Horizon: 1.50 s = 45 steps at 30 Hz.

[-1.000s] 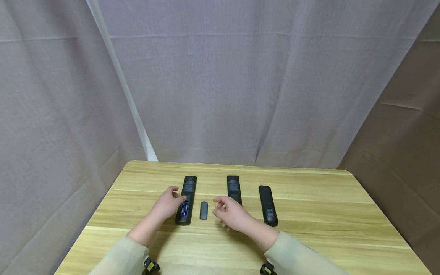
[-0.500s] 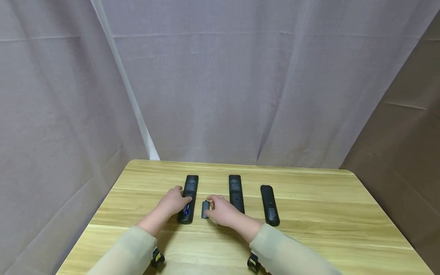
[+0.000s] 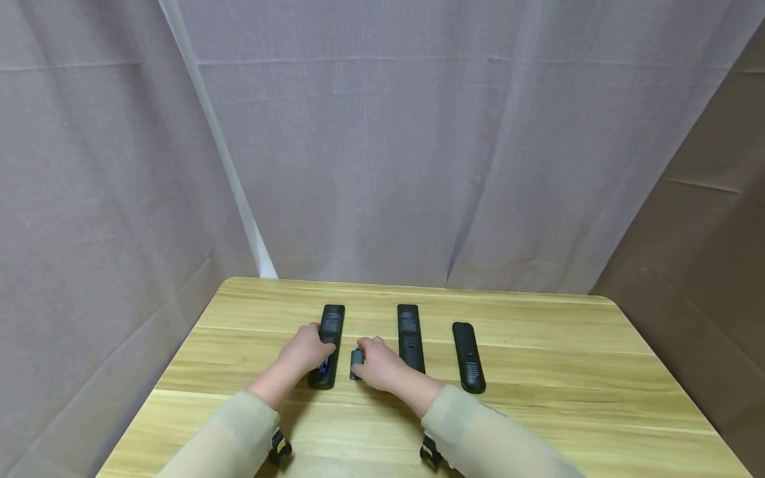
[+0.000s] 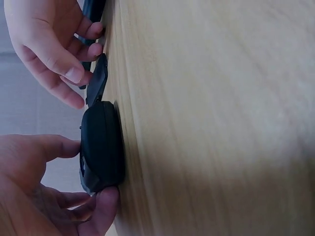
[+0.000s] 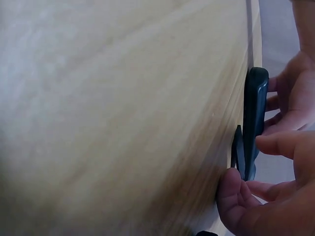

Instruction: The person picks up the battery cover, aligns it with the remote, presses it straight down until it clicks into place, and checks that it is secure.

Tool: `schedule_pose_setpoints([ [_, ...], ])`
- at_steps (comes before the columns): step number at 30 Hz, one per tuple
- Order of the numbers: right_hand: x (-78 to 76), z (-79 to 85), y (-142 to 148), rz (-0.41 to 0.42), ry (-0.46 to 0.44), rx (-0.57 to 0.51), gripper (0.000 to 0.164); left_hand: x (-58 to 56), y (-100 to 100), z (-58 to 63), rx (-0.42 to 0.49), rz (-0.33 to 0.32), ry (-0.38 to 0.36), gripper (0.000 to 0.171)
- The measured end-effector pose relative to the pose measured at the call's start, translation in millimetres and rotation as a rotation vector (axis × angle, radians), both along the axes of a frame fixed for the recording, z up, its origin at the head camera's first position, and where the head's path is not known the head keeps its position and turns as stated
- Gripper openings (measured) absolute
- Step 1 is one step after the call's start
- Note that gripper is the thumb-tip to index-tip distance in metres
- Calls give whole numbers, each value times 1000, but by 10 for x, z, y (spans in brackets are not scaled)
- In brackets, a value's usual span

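Observation:
A black remote control [image 3: 331, 322] lies back up on the table, its blue batteries [image 3: 324, 366] exposed in the open compartment. My left hand [image 3: 303, 348] grips its sides, thumb on the near side and fingers around the other in the left wrist view. To its right, my right hand [image 3: 380, 364] holds the small dark battery cover [image 3: 356, 358] by its right side. In the left wrist view the cover [image 4: 98, 81] tilts, its edge beside the remote raised off the wood. Fingers partly hide the cover in the right wrist view.
A second black remote [image 3: 409, 325] lies just beyond my right hand, partly covered by it. Farther right lies a third, rounded black remote [image 3: 469, 358]. The wooden table [image 3: 556, 358] is bordered by grey curtains [image 3: 382, 166] behind and at the sides.
My right hand has moved left from beside the battery cover and taken hold of it. The left hand has shifted slightly right, covering more of the remote.

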State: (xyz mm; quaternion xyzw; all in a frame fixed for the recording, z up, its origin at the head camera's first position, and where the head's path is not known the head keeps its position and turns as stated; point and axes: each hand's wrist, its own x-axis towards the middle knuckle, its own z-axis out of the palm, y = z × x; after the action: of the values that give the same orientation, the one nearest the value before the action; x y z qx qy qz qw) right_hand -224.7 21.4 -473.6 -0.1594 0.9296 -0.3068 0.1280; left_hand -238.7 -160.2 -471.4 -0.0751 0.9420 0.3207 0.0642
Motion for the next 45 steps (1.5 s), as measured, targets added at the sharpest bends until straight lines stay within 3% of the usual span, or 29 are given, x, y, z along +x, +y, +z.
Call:
schedule_pose_setpoints([
  [17,-19,-36,-56,0,56,132,53,-16,32,-44,68,35,32,77],
  [28,-17,-12,-40,-30,39,76,43,-53,22,-43,181,42,7,78],
  [34,-18,-1,-18,-67,30,42,40,-87,-14,-39,256,43,-6,65],
  [45,-12,-30,26,-49,68,-32,29,-135,-56,-21,247,73,-10,47],
])
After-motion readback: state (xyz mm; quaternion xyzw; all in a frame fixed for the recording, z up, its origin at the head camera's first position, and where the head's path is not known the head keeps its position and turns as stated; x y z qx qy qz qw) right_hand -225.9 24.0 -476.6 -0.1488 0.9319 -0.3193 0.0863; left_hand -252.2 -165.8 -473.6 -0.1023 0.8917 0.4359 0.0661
